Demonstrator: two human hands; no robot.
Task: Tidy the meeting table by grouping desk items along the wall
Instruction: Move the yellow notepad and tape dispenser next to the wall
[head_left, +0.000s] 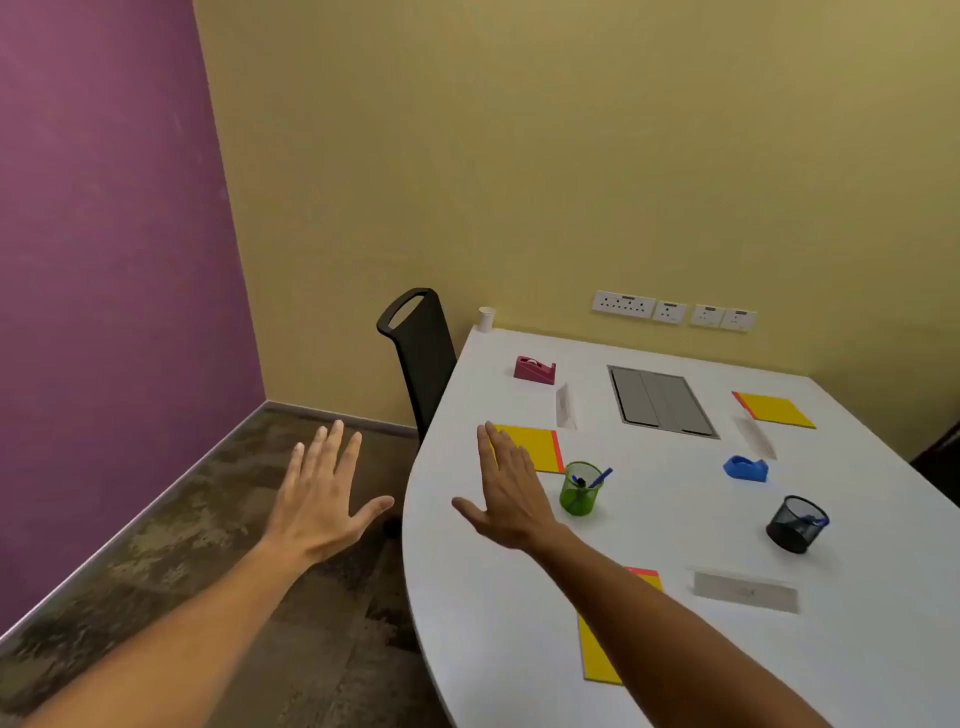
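Observation:
Desk items lie scattered on the white meeting table (675, 649). A pink tape dispenser (534, 369) and a white paper cup (486, 318) stand near the wall. Three yellow notepads lie apart: one (540, 448) partly under my right hand, one (776, 409) at the far right, one (597, 649) under my right forearm. A green mesh pen cup (581, 488), a blue tape dispenser (746, 467) and a black mesh cup (796, 524) stand mid-table. My left hand (324, 499) hovers flat over the floor, holding nothing. My right hand (511, 493) hovers flat above the table's left edge.
Three clear name-plate stands (565, 406) (757, 435) (745, 591) sit on the table around a grey cable hatch (661, 401). A black chair (418, 353) stands at the table's far left corner. Wall sockets (673, 310) line the yellow wall.

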